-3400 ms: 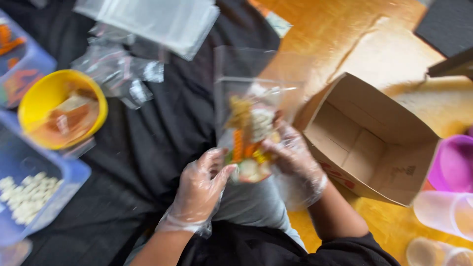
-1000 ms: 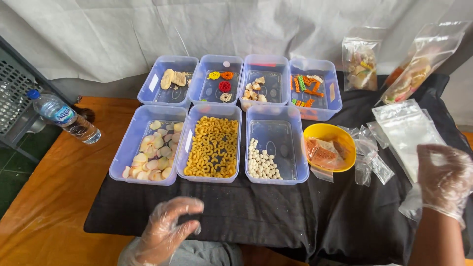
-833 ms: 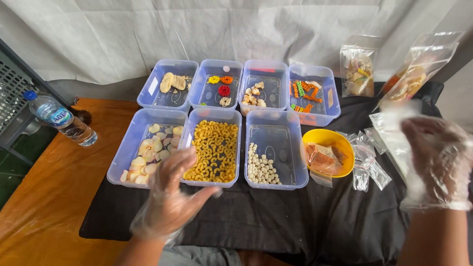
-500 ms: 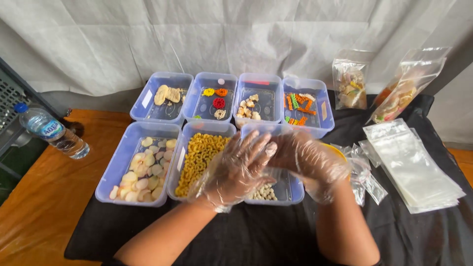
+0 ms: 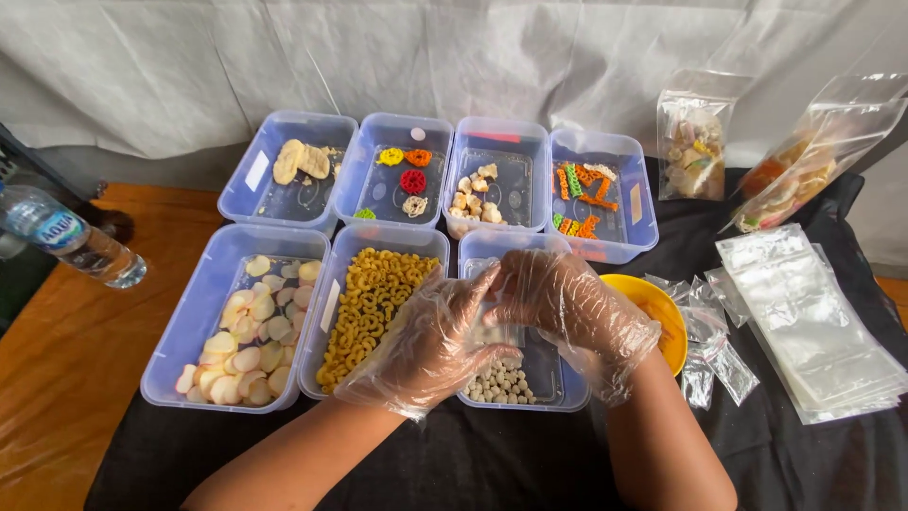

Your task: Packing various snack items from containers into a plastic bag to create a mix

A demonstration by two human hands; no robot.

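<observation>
My left hand [image 5: 426,345] and my right hand [image 5: 577,312], both in thin clear gloves, meet fingertip to fingertip over the front right blue tub [image 5: 518,405], which holds small white balls. Between the fingers they pinch a small clear plastic bag [image 5: 494,329]; most of it is hidden by the hands. Just left of my left hand is a tub of yellow macaroni-shaped crackers [image 5: 374,298]. A yellow bowl [image 5: 673,326] sits right behind my right wrist.
A stack of empty clear bags [image 5: 813,322] lies at the right on the black cloth [image 5: 530,464]. Two filled snack bags [image 5: 693,142] lean on the back wall. Several more blue tubs hold crackers. A water bottle [image 5: 66,241] lies at the left.
My right hand came from the bag stack to the middle and met my left hand over the front tubs. The hands now sit slightly lower and closer together, pinching the bag.
</observation>
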